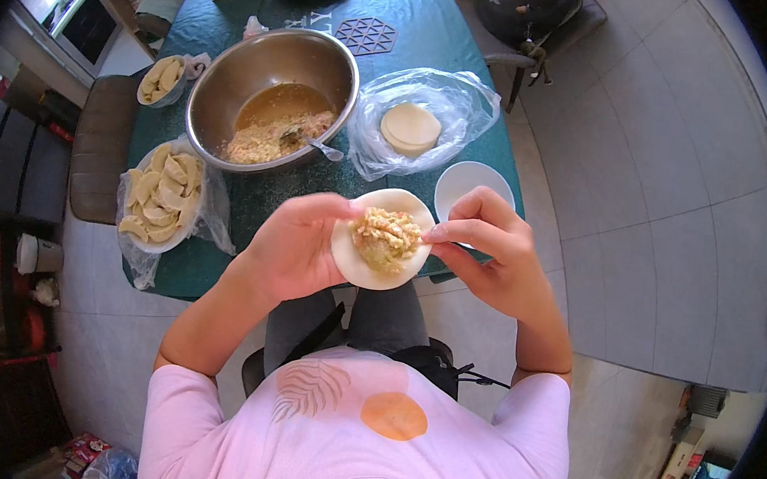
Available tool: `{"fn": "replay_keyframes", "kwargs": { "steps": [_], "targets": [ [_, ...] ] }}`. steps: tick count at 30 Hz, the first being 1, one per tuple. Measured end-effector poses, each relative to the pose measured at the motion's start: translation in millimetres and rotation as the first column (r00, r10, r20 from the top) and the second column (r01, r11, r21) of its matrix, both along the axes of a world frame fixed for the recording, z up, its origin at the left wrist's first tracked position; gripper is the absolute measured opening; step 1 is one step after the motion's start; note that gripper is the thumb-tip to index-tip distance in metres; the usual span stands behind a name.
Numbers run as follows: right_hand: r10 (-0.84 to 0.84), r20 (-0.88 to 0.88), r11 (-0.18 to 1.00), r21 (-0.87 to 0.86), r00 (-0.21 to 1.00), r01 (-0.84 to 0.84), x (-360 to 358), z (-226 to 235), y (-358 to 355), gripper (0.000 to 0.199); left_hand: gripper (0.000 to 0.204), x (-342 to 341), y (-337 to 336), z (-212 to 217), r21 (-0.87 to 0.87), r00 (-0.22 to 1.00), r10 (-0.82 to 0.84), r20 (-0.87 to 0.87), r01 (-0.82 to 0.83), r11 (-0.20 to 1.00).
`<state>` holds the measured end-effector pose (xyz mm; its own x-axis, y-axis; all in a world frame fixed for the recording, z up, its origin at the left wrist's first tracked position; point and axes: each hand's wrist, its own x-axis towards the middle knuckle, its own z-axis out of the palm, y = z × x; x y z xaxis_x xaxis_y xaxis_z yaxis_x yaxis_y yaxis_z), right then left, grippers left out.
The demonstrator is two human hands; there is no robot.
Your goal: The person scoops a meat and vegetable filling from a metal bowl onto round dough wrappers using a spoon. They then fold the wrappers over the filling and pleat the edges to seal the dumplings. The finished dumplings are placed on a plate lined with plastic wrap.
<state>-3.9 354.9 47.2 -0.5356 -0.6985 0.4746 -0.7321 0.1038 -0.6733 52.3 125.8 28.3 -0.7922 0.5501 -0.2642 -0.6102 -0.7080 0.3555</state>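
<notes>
My left hand (296,246) cradles a round white dumpling wrapper (351,259) with a mound of yellowish filling (386,237) in its middle. My right hand (492,254) touches the wrapper's right edge with its fingertips, pinched against the dough. Both hands hover over the near edge of the green-clothed table (421,24). Just beyond them a large steel bowl (233,80) holds more filling and a spoon (317,147).
A stack of round wrappers (410,128) lies in an open plastic bag, with a small white dish (472,182) beside it. Plates of folded dumplings (162,195) sit at the left, a smaller one (162,79) behind. A brown chair (100,146) stands left, tiled floor right.
</notes>
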Motion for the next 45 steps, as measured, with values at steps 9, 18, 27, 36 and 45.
{"fn": "replay_keyframes", "kwargs": {
  "steps": [9,18,27,36,45],
  "targets": [
    [0.002,0.125,0.997,-0.081,0.992,0.008,9.9,-12.3,-8.9,0.018,0.036,8.2,2.9,2.0,-0.322,0.997,0.021,-0.071,-0.043,0.946],
    [-0.134,0.172,0.973,-0.162,0.976,0.162,26.0,-33.1,-19.7,0.017,0.023,11.2,7.5,2.8,-0.398,0.991,0.094,-0.099,-0.126,0.909],
    [-0.087,0.527,0.94,-0.237,0.846,0.245,37.4,-38.3,-30.8,0.018,0.023,12.6,5.0,0.5,-0.445,0.985,0.128,-0.116,-0.167,0.88],
    [-0.11,0.511,0.923,-0.266,0.852,0.279,42.7,-36.2,-39.3,0.012,0.017,13.1,0.9,4.5,-0.552,0.99,0.051,-0.132,-0.116,0.826],
    [-0.172,0.368,0.94,-0.216,0.914,0.264,33.3,-43.4,-35.5,0.013,0.017,9.7,-0.9,12.2,-0.61,0.985,0.001,-0.17,-0.106,0.786]
  ]
}}
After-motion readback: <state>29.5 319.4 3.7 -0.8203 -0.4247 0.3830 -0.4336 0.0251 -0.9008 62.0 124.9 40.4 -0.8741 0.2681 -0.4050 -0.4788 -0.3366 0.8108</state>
